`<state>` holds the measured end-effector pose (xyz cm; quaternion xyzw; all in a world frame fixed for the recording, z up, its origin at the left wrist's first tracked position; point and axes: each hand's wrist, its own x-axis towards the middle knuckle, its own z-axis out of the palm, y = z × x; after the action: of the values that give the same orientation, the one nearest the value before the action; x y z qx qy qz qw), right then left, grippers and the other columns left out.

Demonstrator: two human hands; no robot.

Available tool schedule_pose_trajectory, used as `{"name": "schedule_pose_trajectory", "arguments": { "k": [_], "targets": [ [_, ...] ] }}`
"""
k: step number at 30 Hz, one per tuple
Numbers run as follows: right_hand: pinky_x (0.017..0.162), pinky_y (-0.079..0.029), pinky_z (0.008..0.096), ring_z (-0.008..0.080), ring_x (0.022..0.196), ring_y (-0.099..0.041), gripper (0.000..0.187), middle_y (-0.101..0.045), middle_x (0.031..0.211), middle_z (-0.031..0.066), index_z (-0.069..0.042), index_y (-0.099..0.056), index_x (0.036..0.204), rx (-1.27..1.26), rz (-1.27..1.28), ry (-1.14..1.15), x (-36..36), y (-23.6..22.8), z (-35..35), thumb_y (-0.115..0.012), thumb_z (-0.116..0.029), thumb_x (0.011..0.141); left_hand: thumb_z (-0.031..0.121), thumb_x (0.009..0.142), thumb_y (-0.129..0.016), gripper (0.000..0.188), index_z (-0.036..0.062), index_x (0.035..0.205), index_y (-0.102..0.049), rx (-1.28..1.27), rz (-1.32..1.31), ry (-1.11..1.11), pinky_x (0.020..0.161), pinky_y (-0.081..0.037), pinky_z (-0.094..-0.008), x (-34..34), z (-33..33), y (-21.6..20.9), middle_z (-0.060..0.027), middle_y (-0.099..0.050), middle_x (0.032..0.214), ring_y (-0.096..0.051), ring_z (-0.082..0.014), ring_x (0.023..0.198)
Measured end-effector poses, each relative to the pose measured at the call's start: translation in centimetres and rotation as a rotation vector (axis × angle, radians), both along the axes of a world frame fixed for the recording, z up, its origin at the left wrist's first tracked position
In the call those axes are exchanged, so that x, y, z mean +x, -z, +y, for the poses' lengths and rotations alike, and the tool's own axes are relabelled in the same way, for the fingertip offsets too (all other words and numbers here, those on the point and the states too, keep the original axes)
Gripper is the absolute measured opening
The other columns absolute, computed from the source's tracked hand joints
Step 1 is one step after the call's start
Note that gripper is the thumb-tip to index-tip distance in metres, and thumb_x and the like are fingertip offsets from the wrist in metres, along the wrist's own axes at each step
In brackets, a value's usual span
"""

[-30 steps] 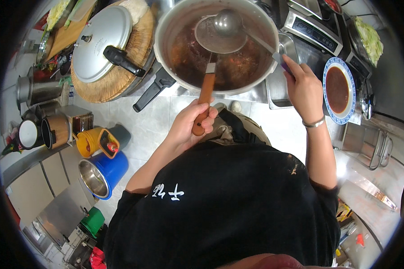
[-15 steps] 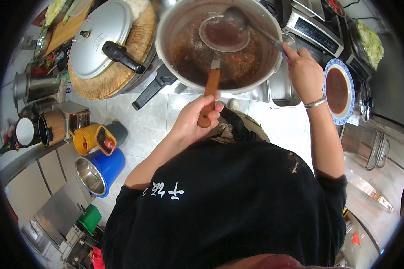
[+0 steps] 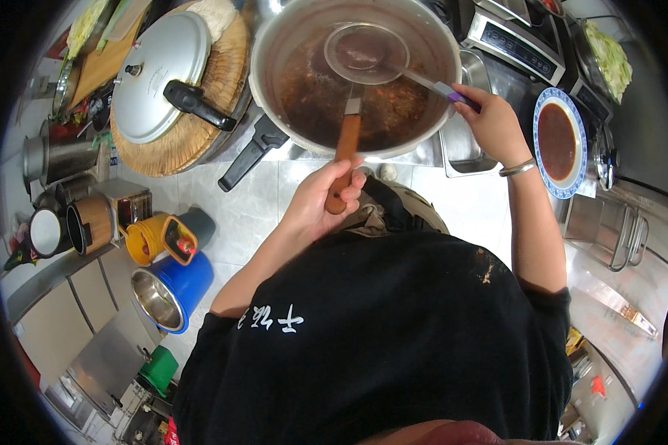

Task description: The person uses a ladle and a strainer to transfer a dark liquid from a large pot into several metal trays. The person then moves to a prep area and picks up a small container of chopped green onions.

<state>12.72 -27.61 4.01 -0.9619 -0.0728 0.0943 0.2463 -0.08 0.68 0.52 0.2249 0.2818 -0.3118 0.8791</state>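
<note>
Holding the strainer (image 3: pixel 352 111) in the pot (image 3: pixel 269 63), toward its far rim: left hand (image 3: pixel 323 196) clamped on its handle, right hand (image 3: pixel 497 130) clamped on the ladle (image 3: pixel 425 81) over the right rim; hands apart. Ladle bowl in or under strainer, can't tell. Likely risk: strainer tips if left grip rolls; a ladle knock could splash broth (image 3: pixel 393 111). Writing: white characters, shirt (image 3: pixel 393 319); lid (image 3: pixel 163 81) marks illegible.
</note>
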Motion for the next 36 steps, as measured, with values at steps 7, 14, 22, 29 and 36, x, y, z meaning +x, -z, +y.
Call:
{"name": "schedule_pose_trajectory", "arguments": {
  "k": [7,14,22,29,36],
  "targets": [
    [0.069,-0.047,0.0282,0.0126,0.069,-0.055,0.034,-0.066,0.082,0.0063,-0.006,-0.065,0.125,0.224,0.169,0.081,-1.2,-0.3,-1.1,-0.064,-0.015,0.091,0.020,0.100,-0.049,0.027,0.0001,0.119,-0.051,0.022,-0.011,0.032,0.055,-0.037,-0.0221,0.0,0.0,0.1,-0.0045,-0.054,0.085,-0.045,-0.0080,0.063],
    [0.061,-0.042,0.0245,0.0089,0.065,-0.049,0.036,-0.063,0.077,0.0035,-0.009,-0.065,0.126,0.304,0.079,0.145,-4.6,-4.2,-3.4,-0.066,-0.017,0.091,0.019,0.099,-0.051,0.026,0.0000,0.117,-0.052,0.010,-0.001,0.029,0.057,-0.037,-0.0236,-0.1,0.3,0.7,-0.0057,-0.055,0.085,-0.046,-0.0096,0.064],
    [0.072,-0.046,0.0224,0.0072,0.078,-0.053,0.036,-0.065,0.090,0.0008,-0.009,-0.065,0.127,0.279,-0.014,0.284,-9.1,-9.6,-8.6,-0.066,-0.014,0.092,0.021,0.098,-0.052,0.026,0.0034,0.116,-0.054,-0.013,0.002,0.028,0.056,-0.036,-0.0230,-0.1,0.2,0.6,-0.0033,-0.053,0.082,-0.045,-0.0081,0.062],
    [0.070,-0.047,0.0221,0.0073,0.075,-0.055,0.036,-0.067,0.088,0.0017,-0.005,-0.064,0.127,0.206,-0.058,0.445,-13.0,-10.1,-12.5,-0.065,-0.012,0.092,0.021,0.098,-0.051,0.025,0.0038,0.116,-0.054,-0.006,-0.018,0.049,0.055,-0.035,-0.0231,0.0,0.1,0.6,-0.0030,-0.053,0.081,-0.044,-0.0075,0.061],
    [0.069,-0.046,0.0216,0.0063,0.073,-0.051,0.036,-0.063,0.085,-0.0009,-0.004,-0.062,0.129,0.170,0.045,0.561,-15.3,-3.9,-15.8,-0.063,-0.008,0.093,0.021,0.099,-0.050,0.024,0.0037,0.115,-0.055,0.024,-0.004,0.033,0.054,-0.035,-0.0232,-0.2,0.1,0.6,-0.0029,-0.052,0.080,-0.043,-0.0078,0.060]
  ]
}}
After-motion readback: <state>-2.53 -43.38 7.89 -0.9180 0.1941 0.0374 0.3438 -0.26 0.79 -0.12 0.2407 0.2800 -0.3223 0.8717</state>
